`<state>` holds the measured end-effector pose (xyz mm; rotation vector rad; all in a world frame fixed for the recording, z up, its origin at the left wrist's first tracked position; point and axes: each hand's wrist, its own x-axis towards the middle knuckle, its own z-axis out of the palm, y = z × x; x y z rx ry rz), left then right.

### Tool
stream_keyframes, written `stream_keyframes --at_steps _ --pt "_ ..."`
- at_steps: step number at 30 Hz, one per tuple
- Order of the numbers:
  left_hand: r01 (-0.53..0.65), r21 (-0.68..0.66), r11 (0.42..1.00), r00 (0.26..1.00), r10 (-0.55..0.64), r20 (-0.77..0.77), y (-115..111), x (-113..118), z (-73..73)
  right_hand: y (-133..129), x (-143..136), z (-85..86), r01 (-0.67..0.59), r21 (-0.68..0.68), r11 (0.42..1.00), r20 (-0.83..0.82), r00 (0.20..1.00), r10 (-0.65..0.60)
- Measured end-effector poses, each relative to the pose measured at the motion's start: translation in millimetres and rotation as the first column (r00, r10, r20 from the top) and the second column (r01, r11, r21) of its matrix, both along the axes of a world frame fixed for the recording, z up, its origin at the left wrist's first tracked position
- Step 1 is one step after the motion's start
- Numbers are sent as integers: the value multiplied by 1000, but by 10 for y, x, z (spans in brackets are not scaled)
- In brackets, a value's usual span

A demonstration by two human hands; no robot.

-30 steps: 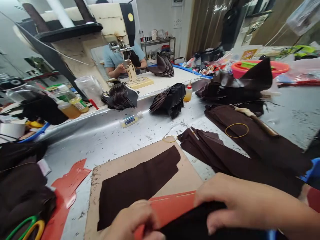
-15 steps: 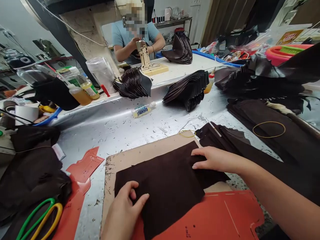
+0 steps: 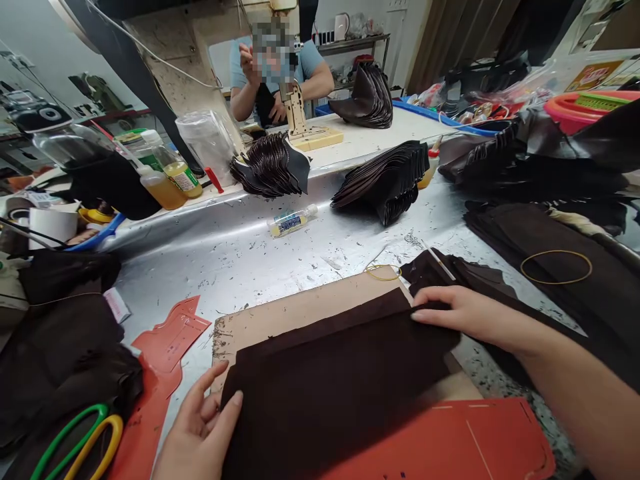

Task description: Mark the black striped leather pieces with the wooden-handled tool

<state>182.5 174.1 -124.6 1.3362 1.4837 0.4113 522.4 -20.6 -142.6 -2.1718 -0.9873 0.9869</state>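
A dark brown piece of fabric or thin leather (image 3: 320, 387) lies over a tan board (image 3: 300, 307), with another dark layer showing along its far edge. My right hand (image 3: 450, 310) pinches its far right corner between thumb and fingers. At the left edge is my left hand (image 3: 205, 413), thumb and forefinger apart, with the thumb tip against the material. A red pattern sheet (image 3: 430, 433) shows from under the near right side of the piece.
Green and yellow handled scissors (image 3: 107, 447) lie at left beside another red pattern piece (image 3: 165, 353). Dark material is heaped at both sides. A small clear bottle (image 3: 293, 220) lies beyond the board. Stacked dark leather pieces (image 3: 383, 180) and a sewing machine (image 3: 170, 53) stand farther back; a person sits behind.
The top brown piece has been spread wider, covering more of the lower layer. My left hand has moved left to its edge, and my right hand has shifted right with the corner.
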Motion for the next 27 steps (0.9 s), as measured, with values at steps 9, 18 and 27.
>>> stream_keyframes --at_steps 9,18,27 --pt "256 209 944 905 -158 -396 118 110 -263 301 -26 -240 3 -47 999 132 991 3" --pt "235 204 951 916 -146 -373 150 53 -290 354 -86 -220 46 -68 997 227 974 -30" --pt "247 268 931 887 -106 -449 218 7 -324 380 -99 -194 64 -39 997 254 966 -52"
